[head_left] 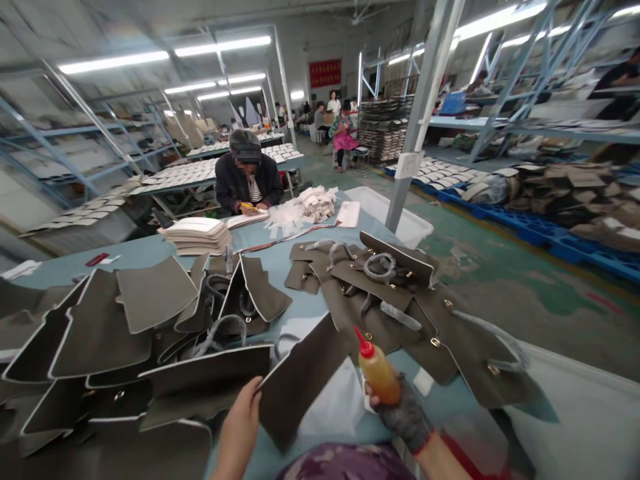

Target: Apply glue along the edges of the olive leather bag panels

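Observation:
My left hand (242,421) pinches the near-left edge of a dark olive bag panel (306,373), which tilts up over a white sheet (336,403) on the table. In a grey glove with bare fingertips, my right hand (406,419) wraps round a squeeze bottle (379,373) of amber liquid. The bottle's red nozzle points up and to the left, beside the panel and apart from it. Dark bag pieces (107,327) with pale edges are heaped left of my hands. More bag pieces (345,307) with wrapped handles and gold fittings lie beyond.
Across the blue table (270,257) a person (249,173) in a cap bends over pale sheets. Near them are a stack of pale panels (196,236) and a pile of pale strips (315,204). A metal post (413,133) and a white bin (575,407) stand to the right.

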Available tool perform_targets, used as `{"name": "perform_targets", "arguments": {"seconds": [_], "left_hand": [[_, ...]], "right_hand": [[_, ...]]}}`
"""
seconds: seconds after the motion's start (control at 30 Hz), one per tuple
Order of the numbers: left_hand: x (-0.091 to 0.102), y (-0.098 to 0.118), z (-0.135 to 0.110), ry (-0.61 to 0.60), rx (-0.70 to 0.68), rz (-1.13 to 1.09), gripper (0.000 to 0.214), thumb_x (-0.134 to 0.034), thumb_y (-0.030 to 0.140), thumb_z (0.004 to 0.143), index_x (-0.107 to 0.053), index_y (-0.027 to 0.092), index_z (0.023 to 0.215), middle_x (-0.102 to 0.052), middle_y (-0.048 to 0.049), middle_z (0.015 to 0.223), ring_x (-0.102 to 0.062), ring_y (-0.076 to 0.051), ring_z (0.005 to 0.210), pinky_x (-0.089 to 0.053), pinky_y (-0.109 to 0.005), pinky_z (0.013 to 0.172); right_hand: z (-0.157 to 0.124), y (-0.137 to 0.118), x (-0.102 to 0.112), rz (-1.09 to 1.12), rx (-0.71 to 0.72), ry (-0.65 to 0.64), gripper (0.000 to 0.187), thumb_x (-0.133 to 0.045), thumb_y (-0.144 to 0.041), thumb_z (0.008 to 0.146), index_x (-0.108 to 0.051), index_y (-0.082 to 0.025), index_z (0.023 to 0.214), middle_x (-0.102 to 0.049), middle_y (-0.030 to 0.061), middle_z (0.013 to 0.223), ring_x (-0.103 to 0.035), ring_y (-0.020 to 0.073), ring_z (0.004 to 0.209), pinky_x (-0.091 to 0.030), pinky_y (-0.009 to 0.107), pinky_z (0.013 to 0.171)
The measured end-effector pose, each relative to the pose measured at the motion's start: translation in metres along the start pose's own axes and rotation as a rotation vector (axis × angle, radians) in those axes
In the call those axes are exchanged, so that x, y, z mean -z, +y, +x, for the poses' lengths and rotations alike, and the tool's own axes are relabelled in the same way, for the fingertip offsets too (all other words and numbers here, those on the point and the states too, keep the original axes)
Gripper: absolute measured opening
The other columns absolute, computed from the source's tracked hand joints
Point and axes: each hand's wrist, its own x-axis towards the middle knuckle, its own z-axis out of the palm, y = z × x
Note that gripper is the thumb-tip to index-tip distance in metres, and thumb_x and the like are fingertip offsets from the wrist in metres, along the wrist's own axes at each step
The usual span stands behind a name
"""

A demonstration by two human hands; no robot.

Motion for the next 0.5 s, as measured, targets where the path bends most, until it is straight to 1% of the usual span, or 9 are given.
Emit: {"name": "perform_targets", "arguments": {"seconds": [0.07,0.13,0.17,0.2,0.23,0.3,0.33,0.4,0.5], "left_hand": [[-0.015,-0.012,-0.015,0.091,-0.211,0.271,0.044,-0.038,0.017,0.088,-0.064,0.021,0.124,-0.064,-0.012,0.128,-0.059,-0.027,0.117,-0.049,-0.041,0.096],[-0.032,-0.009,-0.024,0.122,-0.422,0.44,0.049,-0.037,0.01,0.089,-0.061,0.024,0.13,-0.058,-0.0121,0.137,-0.049,-0.028,0.13,-0.038,-0.046,0.108],[-0.042,-0.004,-0.026,0.067,-0.496,0.485,0.048,-0.038,0.009,0.09,-0.061,0.025,0.129,-0.057,-0.0115,0.138,-0.048,-0.027,0.131,-0.035,-0.045,0.11],[-0.053,0.004,-0.027,-0.033,-0.531,0.514,0.045,-0.04,0.011,0.091,-0.062,0.026,0.128,-0.059,-0.0107,0.135,-0.049,-0.026,0.129,-0.035,-0.043,0.11],[-0.065,0.012,-0.025,-0.155,-0.521,0.534,0.041,-0.044,0.014,0.091,-0.062,0.026,0.126,-0.06,-0.0102,0.132,-0.052,-0.025,0.124,-0.038,-0.04,0.107],[-0.088,0.026,-0.018,-0.387,-0.408,0.567,0.035,-0.054,0.026,0.088,-0.062,0.023,0.123,-0.061,-0.0102,0.127,-0.055,-0.025,0.115,-0.043,-0.037,0.1],[-0.098,0.031,-0.014,-0.465,-0.347,0.58,0.037,-0.059,0.031,0.085,-0.061,0.021,0.121,-0.06,-0.0104,0.127,-0.055,-0.026,0.114,-0.044,-0.036,0.098],[-0.111,0.035,-0.005,-0.539,-0.278,0.591,0.043,-0.066,0.037,0.08,-0.06,0.018,0.118,-0.057,-0.0107,0.127,-0.051,-0.027,0.117,-0.043,-0.036,0.099],[-0.115,0.031,0.008,-0.562,-0.257,0.544,0.035,-0.062,0.033,0.083,-0.059,0.018,0.114,-0.056,-0.0093,0.128,-0.049,-0.025,0.121,-0.04,-0.033,0.102]], "right_hand": [[-0.015,0.001,-0.006,0.047,0.005,0.112,0.045,-0.075,-0.058,0.068,-0.073,-0.015,0.082,-0.071,0.0074,0.064,-0.062,0.016,0.059,-0.046,0.024,0.049],[-0.023,0.001,-0.011,0.073,0.024,0.165,0.04,-0.075,-0.053,0.071,-0.073,-0.014,0.079,-0.07,0.0077,0.063,-0.063,0.0152,0.059,-0.047,0.023,0.051],[-0.025,0.002,-0.013,0.082,0.035,0.184,0.039,-0.074,-0.052,0.072,-0.073,-0.014,0.078,-0.069,0.0075,0.062,-0.062,0.0148,0.058,-0.047,0.023,0.05],[-0.026,0.002,-0.014,0.084,0.045,0.193,0.039,-0.074,-0.052,0.072,-0.073,-0.014,0.078,-0.069,0.0071,0.061,-0.062,0.0145,0.056,-0.046,0.023,0.049],[-0.027,0.003,-0.015,0.082,0.056,0.197,0.038,-0.073,-0.052,0.073,-0.073,-0.014,0.078,-0.068,0.0066,0.06,-0.061,0.0143,0.056,-0.046,0.023,0.049],[-0.026,0.003,-0.017,0.072,0.068,0.217,0.037,-0.072,-0.052,0.073,-0.073,-0.015,0.078,-0.068,0.0058,0.061,-0.061,0.0144,0.056,-0.046,0.024,0.049],[-0.025,0.003,-0.019,0.06,0.065,0.233,0.037,-0.072,-0.052,0.073,-0.072,-0.015,0.077,-0.068,0.0058,0.061,-0.062,0.0147,0.056,-0.046,0.024,0.049],[-0.025,0.003,-0.023,0.033,0.065,0.256,0.035,-0.073,-0.051,0.073,-0.072,-0.015,0.075,-0.068,0.006,0.061,-0.062,0.0149,0.057,-0.047,0.025,0.049],[-0.029,0.003,-0.033,-0.055,0.113,0.304,0.035,-0.071,-0.052,0.072,-0.071,-0.017,0.074,-0.067,0.0058,0.06,-0.061,0.016,0.054,-0.047,0.026,0.047]]}}
